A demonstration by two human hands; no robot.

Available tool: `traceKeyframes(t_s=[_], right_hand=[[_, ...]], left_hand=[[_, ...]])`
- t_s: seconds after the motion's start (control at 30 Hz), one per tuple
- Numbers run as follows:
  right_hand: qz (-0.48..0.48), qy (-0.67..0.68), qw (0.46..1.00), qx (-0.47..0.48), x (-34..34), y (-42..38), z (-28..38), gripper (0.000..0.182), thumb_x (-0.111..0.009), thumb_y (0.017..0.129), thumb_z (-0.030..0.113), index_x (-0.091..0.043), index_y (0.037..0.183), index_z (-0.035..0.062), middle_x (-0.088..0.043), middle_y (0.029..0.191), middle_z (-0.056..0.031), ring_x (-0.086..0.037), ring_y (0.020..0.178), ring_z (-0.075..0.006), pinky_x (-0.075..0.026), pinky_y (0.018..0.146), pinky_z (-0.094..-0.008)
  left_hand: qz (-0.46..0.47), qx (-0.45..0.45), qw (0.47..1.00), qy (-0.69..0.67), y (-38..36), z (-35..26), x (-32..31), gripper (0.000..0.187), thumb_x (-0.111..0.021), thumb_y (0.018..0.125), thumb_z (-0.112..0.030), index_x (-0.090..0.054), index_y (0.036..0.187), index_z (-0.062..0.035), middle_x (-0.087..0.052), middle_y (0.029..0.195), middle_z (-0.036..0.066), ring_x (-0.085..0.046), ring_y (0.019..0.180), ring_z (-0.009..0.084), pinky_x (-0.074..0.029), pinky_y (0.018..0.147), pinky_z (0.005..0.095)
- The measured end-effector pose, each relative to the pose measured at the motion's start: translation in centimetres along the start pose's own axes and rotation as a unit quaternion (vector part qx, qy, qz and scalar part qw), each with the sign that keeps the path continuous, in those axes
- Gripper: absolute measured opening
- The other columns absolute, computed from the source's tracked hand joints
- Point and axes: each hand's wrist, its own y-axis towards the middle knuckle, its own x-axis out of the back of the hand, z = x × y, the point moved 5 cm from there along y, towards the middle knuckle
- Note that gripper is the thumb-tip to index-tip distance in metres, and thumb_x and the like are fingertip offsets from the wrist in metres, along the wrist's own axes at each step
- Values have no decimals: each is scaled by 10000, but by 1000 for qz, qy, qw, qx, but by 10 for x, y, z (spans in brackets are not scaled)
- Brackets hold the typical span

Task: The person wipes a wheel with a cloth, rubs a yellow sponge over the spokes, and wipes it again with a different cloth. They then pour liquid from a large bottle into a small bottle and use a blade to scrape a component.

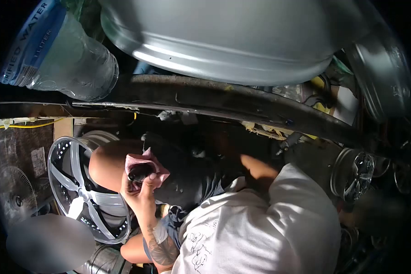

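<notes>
My left hand (pixel 140 194) is closed around a crumpled pink cloth (pixel 159 173), held above my thigh. A dark, rounded thing (pixel 139 172) shows in the middle of the cloth; its kind is not clear. My right forearm (pixel 259 168) reaches forward into deep shadow below the bench edge, and the fingers of that hand are lost in the dark. In front of me, a large silver wheel rim (pixel 233 45) lies on the bench, apart from both hands.
A dark metal bench edge (pixel 205 97) crosses in front of me. A clear water bottle (pixel 73 59) lies at upper left. One spoked wheel (pixel 82 194) leans beside my left knee; another wheel (pixel 354 176) is at right. A fan (pixel 16 196) stands far left.
</notes>
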Motion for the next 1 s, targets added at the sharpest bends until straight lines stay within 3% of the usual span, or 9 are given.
traceKeyframes(t_s=[0.03,0.3,0.47,0.6,0.7,0.83,0.87,0.9,1.0], right_hand=[[6,-15,1000,5,-12,0,-12,461,-671,961,265,-603,1350,27,-630,1329,-253,-594,1233,-443,-465,1050,-519],[33,-95,995,10,-74,44,-44,435,-653,970,265,-617,1333,29,-643,1300,-255,-610,1209,-440,-478,1029,-520],[23,-135,991,-14,-107,103,-37,419,-642,976,265,-626,1322,30,-652,1283,-257,-620,1194,-438,-486,1015,-520],[0,-142,989,-29,-124,153,-24,408,-633,980,265,-633,1314,31,-658,1268,-258,-628,1182,-436,-493,1005,-521],[-26,-131,991,-25,-123,176,-14,400,-626,983,265,-638,1307,31,-663,1258,-259,-634,1173,-435,-498,997,-521],[-56,-99,994,5,-108,173,-8,389,-617,988,265,-645,1299,32,-670,1243,-260,-642,1161,-434,-505,986,-521],[-63,-89,994,23,-99,163,-7,387,-615,989,265,-647,1297,33,-672,1240,-260,-644,1158,-434,-507,983,-521],[-73,-77,994,38,-88,153,-6,385,-613,990,265,-649,1295,33,-673,1236,-261,-646,1155,-433,-508,981,-521],[-89,-58,992,69,-55,113,-16,378,-606,993,265,-654,1288,33,-678,1226,-262,-652,1146,-432,-513,973,-522]], left_hand=[[0,13,1000,5,-3,5,0,385,-802,899,-93,-648,1221,49,-734,1061,74,-704,924,128,-564,876,264],[-38,-14,993,-108,-23,11,14,500,-863,879,-187,-617,1247,46,-725,1085,137,-696,901,154,-555,771,256],[-66,-20,993,-100,-27,25,16,481,-857,868,-152,-611,1242,23,-723,985,86,-677,729,112,-567,664,242],[-98,-6,991,-89,-40,33,26,487,-865,864,-155,-623,1246,29,-720,1086,67,-697,955,135,-564,882,283],[-100,18,992,-75,-46,32,24,487,-869,868,-189,-636,1235,31,-722,1108,86,-685,1007,160,-544,929,314],[-124,-7,986,-113,-51,48,28,461,-874,852,-160,-643,1182,63,-729,1142,196,-687,745,136,-553,661,242],[-107,12,984,-140,-50,41,24,513,-873,843,-154,-624,1224,83,-705,1226,239,-715,796,175,-591,702,277],[-122,10,983,-137,-43,26,12,513,-880,824,-219,-616,1166,57,-715,1057,194,-703,906,234,-578,797,327],[-123,11,981,-150,-46,26,17,544,-880,822,-236,-597,1181,59,-683,1102,209,-684,849,238,-585,694,352]])
